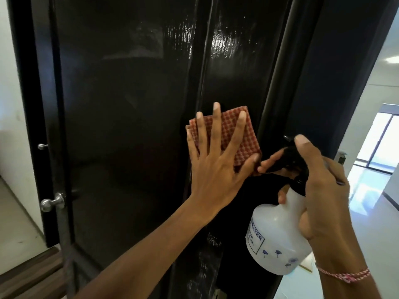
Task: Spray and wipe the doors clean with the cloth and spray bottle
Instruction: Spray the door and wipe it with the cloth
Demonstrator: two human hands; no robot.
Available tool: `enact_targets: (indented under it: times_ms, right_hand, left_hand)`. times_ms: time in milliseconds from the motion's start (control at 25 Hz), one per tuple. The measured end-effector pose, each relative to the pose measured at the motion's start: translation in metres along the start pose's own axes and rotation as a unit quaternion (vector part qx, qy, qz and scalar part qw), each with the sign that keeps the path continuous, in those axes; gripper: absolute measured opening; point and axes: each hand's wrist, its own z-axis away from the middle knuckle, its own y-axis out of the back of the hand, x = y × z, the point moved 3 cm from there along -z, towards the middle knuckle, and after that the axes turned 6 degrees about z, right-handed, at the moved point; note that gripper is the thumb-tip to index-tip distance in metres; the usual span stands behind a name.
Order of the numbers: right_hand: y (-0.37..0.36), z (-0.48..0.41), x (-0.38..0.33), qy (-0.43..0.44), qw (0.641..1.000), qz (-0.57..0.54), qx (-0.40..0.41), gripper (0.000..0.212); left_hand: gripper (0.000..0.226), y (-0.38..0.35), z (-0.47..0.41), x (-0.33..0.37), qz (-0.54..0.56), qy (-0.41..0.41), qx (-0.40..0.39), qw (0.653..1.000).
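Note:
A glossy black door (129, 104) fills the middle of the head view, with wet streaks shining near its top right. My left hand (213, 162) lies flat with fingers spread, pressing a folded red checked cloth (241, 137) against the door's right part. Just to the right, my right hand (321, 190) grips a white spray bottle (278, 240) by its neck and black trigger head, thumb on top, a fingertip on the trigger. The nozzle points left toward the cloth.
A silver door knob (51, 201) and a small silver latch (42, 146) sit on the door's left edge. A white wall stands at the left, a wooden step (32, 272) at bottom left. At right a bright corridor (371, 169) with a shiny floor opens.

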Motion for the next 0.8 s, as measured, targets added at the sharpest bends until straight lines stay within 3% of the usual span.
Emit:
enact_targets:
  times_ms: [800]
  right_hand:
    - [0.002, 0.038, 0.073, -0.052, 0.999, 0.002, 0.007, 0.042]
  left_hand:
    - [0.090, -0.048, 0.149, -0.038, 0.013, 0.022, -0.031, 0.999]
